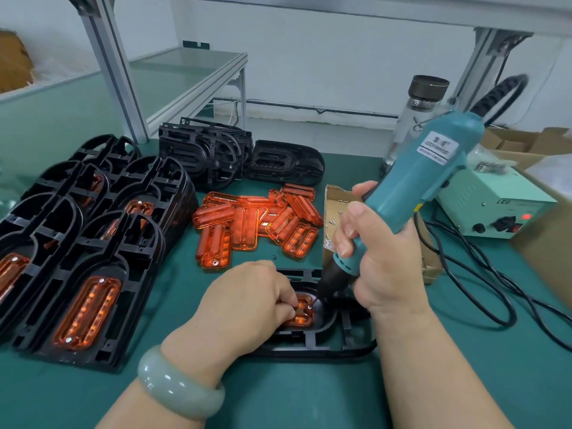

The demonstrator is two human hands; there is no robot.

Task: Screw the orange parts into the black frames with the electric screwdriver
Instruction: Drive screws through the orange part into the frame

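A black frame (325, 345) lies flat on the green mat in front of me, with an orange part (301, 317) seated in its opening. My left hand (247, 298) rests on the frame, its curled fingertips pinching at the orange part. My right hand (380, 264) grips the teal electric screwdriver (427, 174), tilted, its black tip (322, 297) down at the part's far end. A loose pile of orange parts (257, 221) lies behind. Whether a screw sits under the tip is hidden.
Stacks of black frames with orange parts fitted (77, 243) fill the left. Bare black frames (235, 156) stand at the back. A small cardboard box of screws (332, 212), a power supply (492, 209), black cables (483, 280) and a glass bottle (414, 119) are on the right.
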